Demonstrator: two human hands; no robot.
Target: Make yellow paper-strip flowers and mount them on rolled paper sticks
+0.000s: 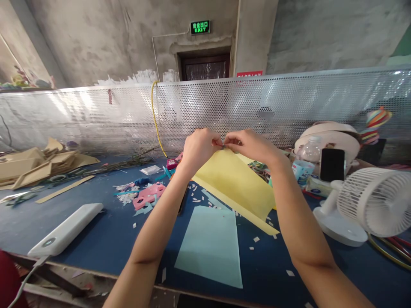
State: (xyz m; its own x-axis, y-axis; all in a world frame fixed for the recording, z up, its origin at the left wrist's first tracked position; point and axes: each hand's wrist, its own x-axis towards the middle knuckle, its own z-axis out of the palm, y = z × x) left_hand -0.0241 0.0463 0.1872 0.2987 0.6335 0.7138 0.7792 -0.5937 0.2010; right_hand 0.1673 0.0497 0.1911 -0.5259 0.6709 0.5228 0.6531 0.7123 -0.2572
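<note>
My left hand and my right hand meet above the far part of the table, thumbs and fingers pinched together. Between their fingertips is the top corner of a yellow sheet, which slopes down toward the right with a folded strip along its lower edge. A tiny dark bit shows where the fingertips meet, too small to name. Closer to me a light blue sheet lies flat on the blue table. White paper scraps are scattered around it.
On the left are a white power bank with a cable, pink cut-out scraps and a pile of brown cardboard. A white fan, a phone and a plastic bottle stand right. A perforated metal panel closes the back.
</note>
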